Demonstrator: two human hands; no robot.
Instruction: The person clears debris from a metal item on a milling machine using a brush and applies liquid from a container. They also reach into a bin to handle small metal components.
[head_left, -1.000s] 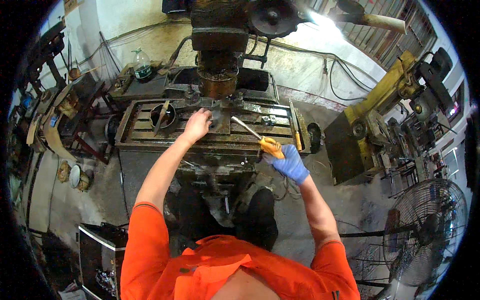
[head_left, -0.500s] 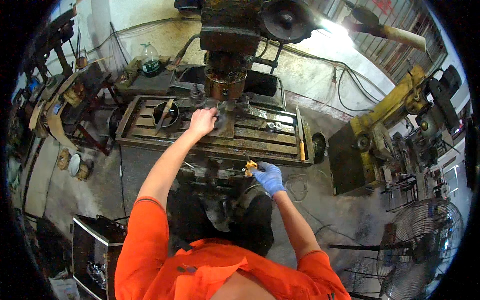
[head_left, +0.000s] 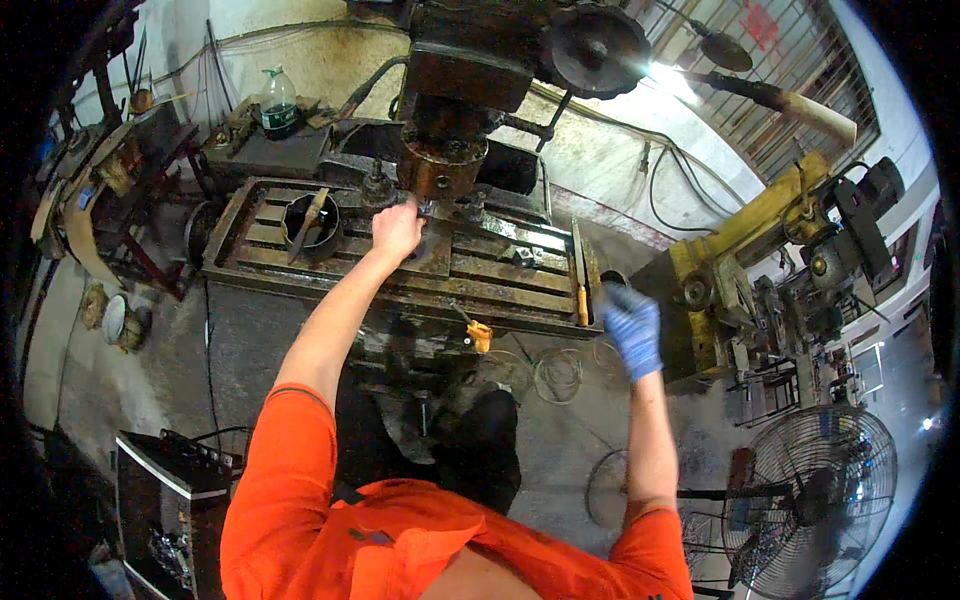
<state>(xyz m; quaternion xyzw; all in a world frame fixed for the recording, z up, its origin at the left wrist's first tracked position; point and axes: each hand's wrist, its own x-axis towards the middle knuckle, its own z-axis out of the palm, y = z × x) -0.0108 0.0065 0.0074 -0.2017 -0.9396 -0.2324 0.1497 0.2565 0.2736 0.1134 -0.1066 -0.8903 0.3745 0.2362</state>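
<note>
My bare left hand (head_left: 397, 232) is closed just below and in front of the machine's spindle head (head_left: 440, 170). Whatever its fingers grip is too small or hidden to name. My right hand (head_left: 633, 328), in a blue glove, is off the right end of the slotted machine table (head_left: 385, 292); motion smears its fingers. Nearest to it lies a file with a yellow handle (head_left: 583, 303), along the table's right edge. A small yellow-orange piece (head_left: 479, 337) juts out at the table's front edge, untouched by either hand. A small metal block (head_left: 523, 257) sits on the table.
A dark pot (head_left: 325, 243) with a brush (head_left: 313, 215) across it stands on the table's left part. Behind is a clear bottle (head_left: 279, 105). A yellow machine (head_left: 690, 265) stands at right, a large fan (head_left: 810, 500) at lower right, a dark box (head_left: 170, 500) at lower left.
My right hand has let go of the yellow-orange piece and swung right, past the table's end. My left hand stays by the spindle. The whole view has shifted slightly.
</note>
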